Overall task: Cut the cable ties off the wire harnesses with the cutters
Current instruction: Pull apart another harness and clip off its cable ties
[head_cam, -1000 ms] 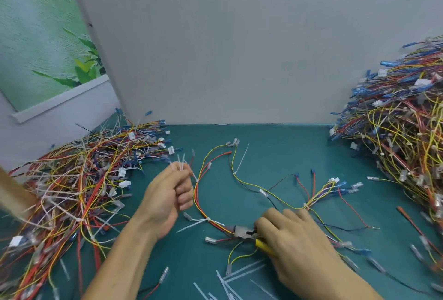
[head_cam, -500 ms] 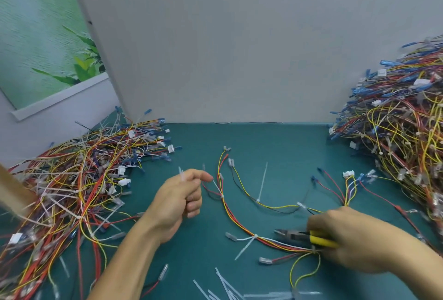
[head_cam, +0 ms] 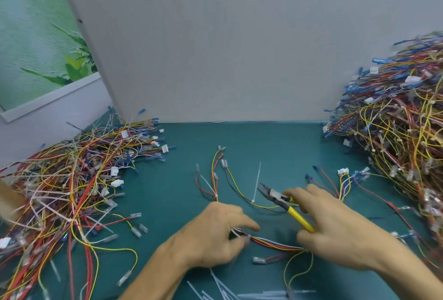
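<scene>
Centrally, the left hand (head_cam: 211,235) pinches one wire harness (head_cam: 271,245), the right hand (head_cam: 335,225) grips one pair of yellow-handled cutters (head_cam: 278,197), flanked by two heaps, the left pile (head_cam: 72,191) and the right pile (head_cam: 395,136).

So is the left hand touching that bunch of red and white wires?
Touching. The head view shows the left hand pinching the wire harness between thumb and fingers, though the fingertips are blurred.
</scene>
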### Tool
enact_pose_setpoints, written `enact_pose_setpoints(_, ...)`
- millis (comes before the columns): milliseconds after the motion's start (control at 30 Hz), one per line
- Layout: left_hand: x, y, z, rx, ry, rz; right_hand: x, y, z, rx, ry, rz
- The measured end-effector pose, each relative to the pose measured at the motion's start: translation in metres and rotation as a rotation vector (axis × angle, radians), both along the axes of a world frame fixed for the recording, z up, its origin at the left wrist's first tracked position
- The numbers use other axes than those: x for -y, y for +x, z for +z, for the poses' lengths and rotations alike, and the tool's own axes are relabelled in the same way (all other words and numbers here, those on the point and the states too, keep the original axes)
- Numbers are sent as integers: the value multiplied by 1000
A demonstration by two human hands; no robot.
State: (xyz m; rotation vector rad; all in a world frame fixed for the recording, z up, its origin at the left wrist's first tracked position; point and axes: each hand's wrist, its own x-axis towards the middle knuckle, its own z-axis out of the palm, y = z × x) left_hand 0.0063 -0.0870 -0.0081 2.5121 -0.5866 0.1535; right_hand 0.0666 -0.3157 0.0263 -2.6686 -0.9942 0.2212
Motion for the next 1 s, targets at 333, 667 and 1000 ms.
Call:
enact_pose_setpoints(333, -10, 7, -8, -124, 40, 71, -1, 4, -9, 74, 86, -66)
enact_pose_setpoints(667, -10, 7, -12, -140, 159, 104, -2, -3, 0, 79, -31, -31)
enact_pose_setpoints(1000, -15, 8, -9, -291, -189, 183, -1, -11, 1, 51, -246, 76)
